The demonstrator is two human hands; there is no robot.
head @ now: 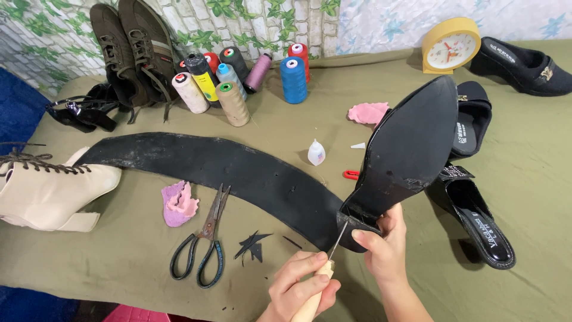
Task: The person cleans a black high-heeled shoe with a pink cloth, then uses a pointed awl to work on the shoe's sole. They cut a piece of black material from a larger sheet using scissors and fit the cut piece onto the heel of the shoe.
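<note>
My right hand grips the heel end of a black shoe turned sole-up, pressing it onto the end of a long curved black rubber strip. My left hand holds a knife with a pale wooden handle. Its thin blade touches the strip right at the shoe's heel. Small black rubber offcuts lie just left of the blade.
Black-handled scissors, a pink sponge scrap, a small glue bottle, several thread cones, a cream boot, brown sneakers, a yellow clock and black shoes lie about on the olive cloth.
</note>
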